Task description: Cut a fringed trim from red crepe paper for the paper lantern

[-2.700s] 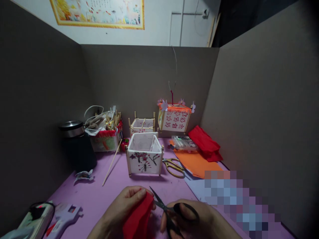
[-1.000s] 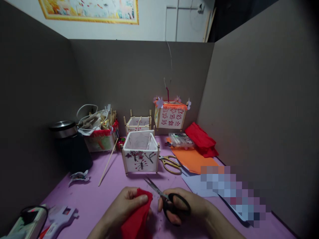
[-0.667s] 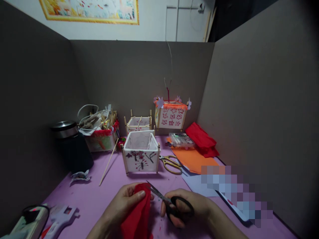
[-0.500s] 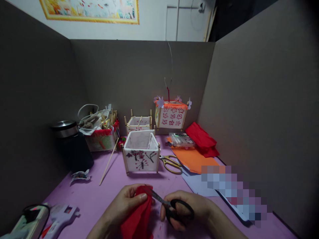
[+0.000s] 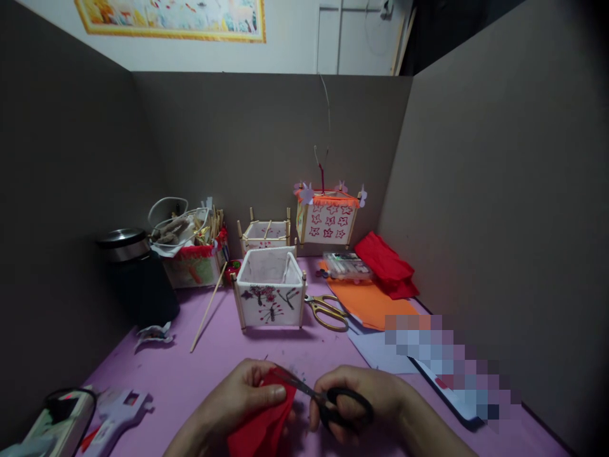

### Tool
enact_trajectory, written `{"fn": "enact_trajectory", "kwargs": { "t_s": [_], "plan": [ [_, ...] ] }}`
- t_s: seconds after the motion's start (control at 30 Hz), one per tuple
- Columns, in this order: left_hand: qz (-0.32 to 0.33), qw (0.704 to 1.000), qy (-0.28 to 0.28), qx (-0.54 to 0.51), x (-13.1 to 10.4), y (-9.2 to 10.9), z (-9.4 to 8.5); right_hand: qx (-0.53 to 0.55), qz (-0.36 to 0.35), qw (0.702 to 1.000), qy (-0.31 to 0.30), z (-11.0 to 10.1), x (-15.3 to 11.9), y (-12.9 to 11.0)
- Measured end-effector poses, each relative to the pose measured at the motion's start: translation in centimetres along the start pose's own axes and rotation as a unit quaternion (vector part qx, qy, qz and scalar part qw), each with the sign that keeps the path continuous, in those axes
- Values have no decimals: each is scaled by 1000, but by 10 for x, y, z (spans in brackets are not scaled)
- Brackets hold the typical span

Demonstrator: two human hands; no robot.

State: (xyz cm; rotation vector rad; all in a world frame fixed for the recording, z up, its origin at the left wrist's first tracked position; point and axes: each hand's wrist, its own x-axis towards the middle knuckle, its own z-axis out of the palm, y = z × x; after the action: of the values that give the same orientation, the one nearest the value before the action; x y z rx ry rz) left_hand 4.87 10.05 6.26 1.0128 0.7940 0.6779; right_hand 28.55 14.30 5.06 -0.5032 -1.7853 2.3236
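My left hand (image 5: 242, 393) pinches a piece of red cloth or paper (image 5: 264, 422) between thumb and fingers; the lower part hangs down toward the bottom edge. With my right hand (image 5: 356, 400) I grip black-handled scissors (image 5: 309, 390), my fingers through the loops. Their blades lie against the top edge of the red piece, close to my left fingertips. Beyond my hands stands a white box-shaped lantern (image 5: 271, 304) with wooden corner sticks and painted dark red blossoms. Gold-handled scissors (image 5: 328, 312) rest beside it.
A thin stick (image 5: 208, 311) lies left of the lantern, near a dark flask (image 5: 137, 285). A glue gun (image 5: 117, 419) and power strip (image 5: 66, 422) are front left. Orange paper (image 5: 375, 308) and red material (image 5: 387, 266) lie right. Another lantern (image 5: 328, 219) hangs behind.
My left hand and the red piece have shifted slightly down and right. The scissors' blades stay at the top edge of the red piece. Things on the table have not moved.
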Motion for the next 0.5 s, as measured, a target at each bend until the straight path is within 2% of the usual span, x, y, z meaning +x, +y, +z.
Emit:
{"fn": "enact_trajectory", "kwargs": {
  "t_s": [0.2, 0.4, 0.5],
  "plan": [
    [-22, 999, -19, 19, -2, 2, 4, -4, 4, 1000, 5, 2, 0, 1],
    [-34, 999, -7, 23, -3, 0, 1, -5, 7, 1000, 19, 2, -1, -2],
    [-31, 999, -24, 29, -2, 1, 5, -7, 10, 1000, 23, 3, 2, 1]
  ]
}}
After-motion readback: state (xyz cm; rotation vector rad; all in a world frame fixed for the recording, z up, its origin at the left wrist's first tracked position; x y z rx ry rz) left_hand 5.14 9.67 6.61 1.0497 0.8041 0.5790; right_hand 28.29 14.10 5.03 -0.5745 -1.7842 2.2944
